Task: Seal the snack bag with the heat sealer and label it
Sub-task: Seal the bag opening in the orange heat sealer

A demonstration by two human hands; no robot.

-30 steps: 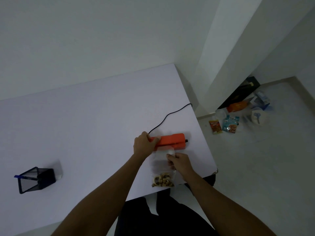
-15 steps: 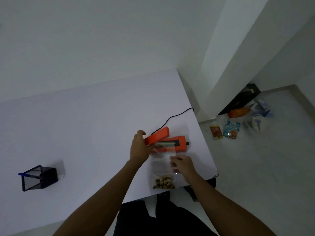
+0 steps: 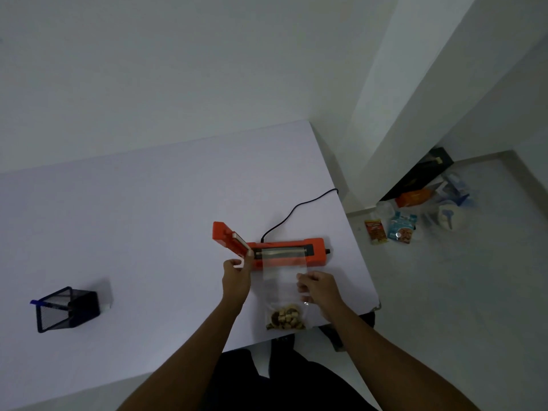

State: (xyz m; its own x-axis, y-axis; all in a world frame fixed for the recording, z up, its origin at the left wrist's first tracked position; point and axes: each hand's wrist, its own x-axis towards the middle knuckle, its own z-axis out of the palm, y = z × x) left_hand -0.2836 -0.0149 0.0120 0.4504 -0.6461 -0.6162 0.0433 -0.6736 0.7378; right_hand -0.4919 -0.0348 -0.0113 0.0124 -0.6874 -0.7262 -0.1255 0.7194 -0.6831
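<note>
My left hand (image 3: 237,277) pinches the white tab at the tip of the sealer's (image 3: 289,252) raised lid (image 3: 228,237), which stands tilted up and to the left. My right hand (image 3: 318,287) is closed on the right edge of the clear bag (image 3: 280,287). The bag lies flat on the tabletop (image 3: 133,218), its top edge over the sealer's strip, the snacks (image 3: 284,318) bunched at its near end. The cord (image 3: 296,210) runs off the far right edge. A mesh pen holder (image 3: 66,308) sits well to the left.
</note>
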